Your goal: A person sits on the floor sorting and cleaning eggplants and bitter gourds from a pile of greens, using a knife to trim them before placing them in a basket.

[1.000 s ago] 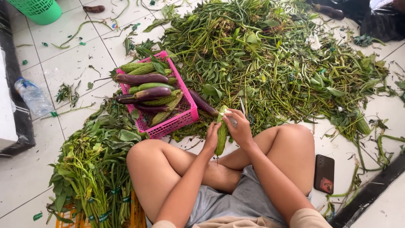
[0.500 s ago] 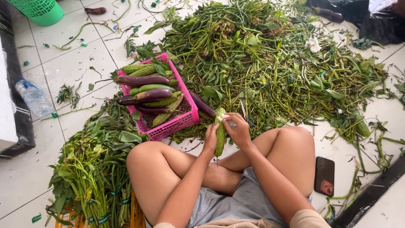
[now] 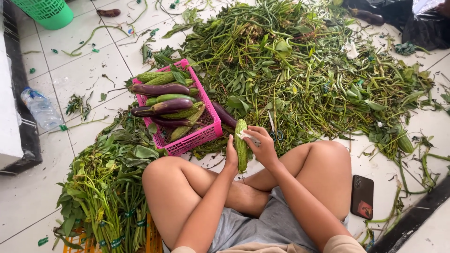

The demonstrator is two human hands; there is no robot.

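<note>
The gourd (image 3: 241, 145) stands nearly upright, long axis pointing away. The left hand (image 3: 231, 157) cups its side; right hand (image 3: 262, 145) fingers pinch its white wrap (image 3: 247, 136).

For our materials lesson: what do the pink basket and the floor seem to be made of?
Pink basket: apparently moulded plastic, given its uniform bright colour and latticed walls. Floor: likely glazed ceramic tile, pale and slightly glossy, with straight grout lines.

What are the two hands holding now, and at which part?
Both hands hold one green bitter gourd upright: the left hand at its middle, the right hand near its top, where something small and white shows.
</note>
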